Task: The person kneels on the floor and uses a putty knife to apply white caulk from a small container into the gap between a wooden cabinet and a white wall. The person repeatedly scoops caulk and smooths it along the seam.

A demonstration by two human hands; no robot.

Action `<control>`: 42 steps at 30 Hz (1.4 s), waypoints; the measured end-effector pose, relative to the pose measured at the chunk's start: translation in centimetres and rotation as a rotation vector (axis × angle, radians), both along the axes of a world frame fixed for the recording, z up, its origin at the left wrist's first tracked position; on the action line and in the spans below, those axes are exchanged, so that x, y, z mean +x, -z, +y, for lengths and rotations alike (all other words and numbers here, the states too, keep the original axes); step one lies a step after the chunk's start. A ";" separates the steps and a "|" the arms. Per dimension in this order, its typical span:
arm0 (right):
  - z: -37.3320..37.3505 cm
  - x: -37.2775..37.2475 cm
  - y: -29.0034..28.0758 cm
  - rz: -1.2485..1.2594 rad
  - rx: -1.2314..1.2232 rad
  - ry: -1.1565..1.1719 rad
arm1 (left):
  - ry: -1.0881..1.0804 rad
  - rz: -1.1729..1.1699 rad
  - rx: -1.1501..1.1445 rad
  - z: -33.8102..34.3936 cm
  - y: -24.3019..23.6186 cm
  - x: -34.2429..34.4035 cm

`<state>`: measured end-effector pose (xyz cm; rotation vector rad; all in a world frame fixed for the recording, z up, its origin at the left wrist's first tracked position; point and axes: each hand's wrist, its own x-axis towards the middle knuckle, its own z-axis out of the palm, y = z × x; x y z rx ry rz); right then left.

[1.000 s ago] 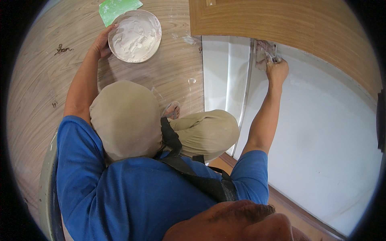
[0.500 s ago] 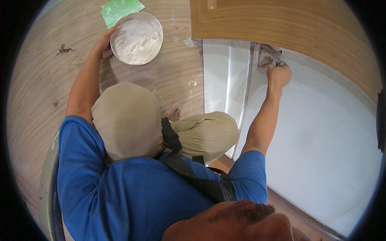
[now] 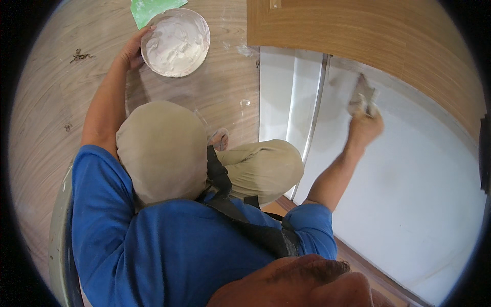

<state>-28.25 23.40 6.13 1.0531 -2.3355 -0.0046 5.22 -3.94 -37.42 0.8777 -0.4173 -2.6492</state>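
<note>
My left hand (image 3: 134, 51) is closed on the left edge of a round bowl (image 3: 175, 75), its thumb over the rim and its other fingers mostly hidden. White paste (image 3: 179, 43) coats the inside of the bowl. At the right, my right hand (image 3: 366, 126) grips a smeared putty knife (image 3: 362, 96); motion blurs both slightly. The blade is over the white panel (image 3: 399, 184), a short way below its far edge. Whether the blade touches the panel, I cannot tell. A faint grey smear shows on the panel by its far left corner.
A wood-grain board (image 3: 353, 28) borders the panel's far side. A narrow white strip (image 3: 276, 92) runs along its left. Beyond the bowl lies a green sheet (image 3: 153, 9) on the wood-patterned floor (image 3: 51, 102). My bent knees (image 3: 161, 148) are between my arms.
My right hand has drawn the putty knife away from the panel's far left corner, toward me and rightward. My left hand stays on the bowl, almost unmoved.
</note>
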 end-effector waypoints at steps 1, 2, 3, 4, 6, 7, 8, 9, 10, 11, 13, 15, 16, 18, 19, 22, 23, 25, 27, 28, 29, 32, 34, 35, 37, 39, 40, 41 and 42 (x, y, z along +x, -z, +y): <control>-0.1 -0.8 1.7 -0.016 0.109 -0.009 | -0.011 -0.002 -0.014 0.0 0.1 -0.1; -0.1 -1.4 3.1 -0.012 0.177 -0.040 | -0.020 0.001 -0.028 0.0 0.1 -0.3; -0.2 -2.0 4.1 -0.008 0.246 -0.072 | -0.031 0.004 -0.042 0.0 0.2 -0.5; -0.5 -2.3 4.9 -0.014 0.253 -0.063 | -0.031 -0.010 -0.038 0.1 -0.1 -0.6; -1.0 -2.7 6.1 -0.025 0.266 -0.044 | -0.030 -0.038 -0.031 0.1 -0.8 -0.9; -1.4 -2.7 6.4 -0.017 0.278 -0.074 | -0.021 -0.038 -0.031 0.1 -0.7 -0.7; -1.7 -2.6 6.6 -0.007 0.289 -0.102 | -0.011 -0.038 -0.031 0.0 -0.5 -0.6; -2.0 -2.6 6.9 0.002 0.301 -0.130 | -0.001 -0.038 -0.031 0.0 -0.4 -0.5; -2.2 -2.8 7.0 0.017 0.313 -0.126 | -0.007 -0.039 -0.031 0.0 -0.5 -0.5; -2.4 -3.1 7.3 0.032 0.326 -0.121 | -0.012 -0.041 -0.031 0.1 -0.5 -0.5; -2.7 -3.3 7.4 0.054 0.345 -0.111 | -0.011 -0.040 -0.035 0.1 -0.8 -0.5; -2.9 -3.4 7.5 0.066 0.358 -0.101 | 0.000 -0.035 -0.042 0.2 -1.3 -0.5; -3.1 -3.3 7.5 0.076 0.360 -0.093 | 0.003 -0.047 -0.039 0.1 -1.0 -0.4; -3.4 -3.2 7.7 0.097 0.362 -0.077 | 0.010 -0.069 -0.033 -0.1 -0.3 -0.3; -3.3 -3.2 7.7 0.095 0.358 -0.063 | 0.010 -0.062 -0.041 0.0 -0.6 -0.4; -3.0 -3.1 7.8 0.103 0.330 -0.055 | 0.009 -0.045 -0.052 0.1 -1.2 -0.6; -3.0 -2.9 7.7 0.114 0.310 -0.076 | 0.010 -0.042 -0.046 0.0 -0.8 -0.6; -2.8 -2.8 7.3 0.130 0.275 -0.099 | 0.007 -0.054 -0.046 -0.1 -0.1 -0.6; -2.6 -3.0 6.5 0.139 0.247 -0.104 | 0.002 -0.086 -0.057 -0.2 0.5 -0.5; -2.4 -3.2 6.1 0.160 0.237 -0.097 | 0.002 -0.090 -0.058 -0.2 0.3 -0.6; -2.2 -3.3 5.6 0.181 0.228 -0.091 | 0.002 -0.093 -0.058 -0.1 0.1 -0.6; -2.3 -2.9 4.0 0.213 0.190 -0.086 | -0.009 -0.073 -0.051 0.0 -0.2 -0.5; -2.4 -2.5 2.8 0.230 0.167 -0.091 | -0.009 -0.057 -0.045 0.0 -0.2 -0.5; -2.4 -2.5 2.2 0.242 0.158 -0.096 | -0.003 -0.054 -0.044 0.0 -0.2 -0.5; -2.2 -2.6 1.1 0.266 0.143 -0.105 | 0.004 -0.044 -0.039 -0.1 -0.3 -0.6; -1.7 -2.9 -0.3 0.290 0.128 -0.112 | 0.008 -0.032 -0.032 -0.1 -0.5 -0.7; -1.6 -2.9 -1.0 0.309 0.127 -0.099 | -0.006 -0.041 -0.042 0.0 -0.4 -0.7; -1.5 -2.9 -1.7 0.330 0.125 -0.085 | -0.020 -0.051 -0.052 0.0 -0.3 -0.7; -1.4 -2.8 -2.5 0.350 0.124 -0.072 | -0.034 -0.061 -0.062 0.1 -0.3 -0.7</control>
